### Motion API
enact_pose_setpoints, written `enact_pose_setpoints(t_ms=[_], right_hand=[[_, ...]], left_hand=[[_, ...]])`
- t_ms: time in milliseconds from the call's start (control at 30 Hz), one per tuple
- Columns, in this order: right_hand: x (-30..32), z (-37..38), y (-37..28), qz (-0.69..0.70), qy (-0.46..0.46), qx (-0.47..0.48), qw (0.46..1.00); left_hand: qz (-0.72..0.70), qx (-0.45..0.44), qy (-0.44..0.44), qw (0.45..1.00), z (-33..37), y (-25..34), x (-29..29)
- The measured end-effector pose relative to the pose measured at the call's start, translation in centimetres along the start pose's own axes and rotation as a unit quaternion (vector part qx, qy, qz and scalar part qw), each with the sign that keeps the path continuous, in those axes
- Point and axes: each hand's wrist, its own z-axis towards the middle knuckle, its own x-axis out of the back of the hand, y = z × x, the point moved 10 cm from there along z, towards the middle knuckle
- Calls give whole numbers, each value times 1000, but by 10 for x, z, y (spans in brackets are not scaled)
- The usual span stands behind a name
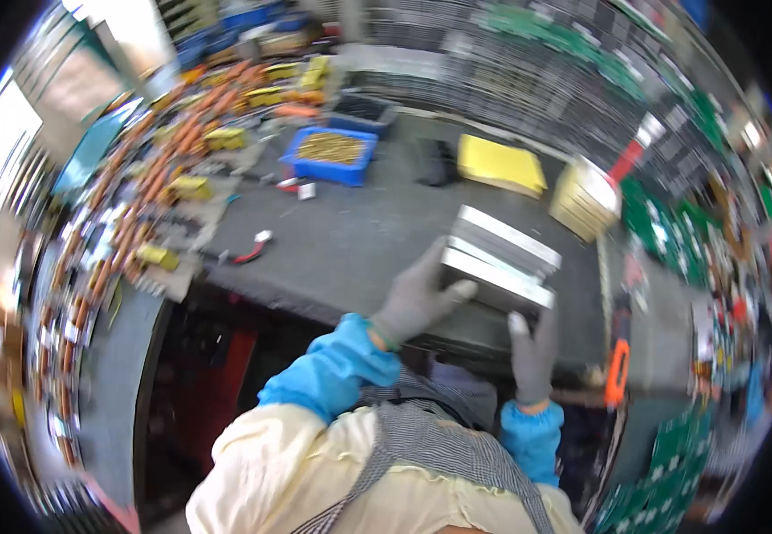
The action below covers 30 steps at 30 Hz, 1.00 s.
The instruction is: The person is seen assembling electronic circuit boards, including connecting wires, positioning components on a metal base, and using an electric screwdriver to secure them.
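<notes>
left hand [414, 298]: curled, thumb extended | right hand [536, 351]: upright, thumb and fingers parted | forearms [331, 365]: stretched forward

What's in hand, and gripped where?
A silver-and-grey boxy piece, held at its left end by the gloved left hand. The gloved right hand is at its near right corner; whether it grips can't be told.

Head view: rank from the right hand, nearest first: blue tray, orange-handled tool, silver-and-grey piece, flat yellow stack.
From the right hand:
1. Silver-and-grey piece: in the left hand, right beside the right hand.
2. Orange-handled tool: to the right.
3. Flat yellow stack: beyond the piece.
4. Blue tray: farther back, leftward.
</notes>
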Motion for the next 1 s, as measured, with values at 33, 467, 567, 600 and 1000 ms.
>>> enact_pose_setpoints(t_ms=[33, 467, 567, 600, 1000], right_hand=[[-1, -1, 8, -7, 6, -17, 1000], [0, -14, -4, 49, 31, 54, 997], [3, -14, 0, 60, 37, 61, 996], [3, -14, 1, 65, 34, 63, 995], [9, -18, 0, 59, 64, 86, 993]], left_hand=[[25, 2, 9, 1000, -1, -1, 1], [383, 271, 426, 774, -148, -22, 420], [456, 491, 308, 675, -164, -44, 508], [466, 506, 289, 666, -176, -70, 540], [105, 503, 380, 769, -191, -221, 567]])
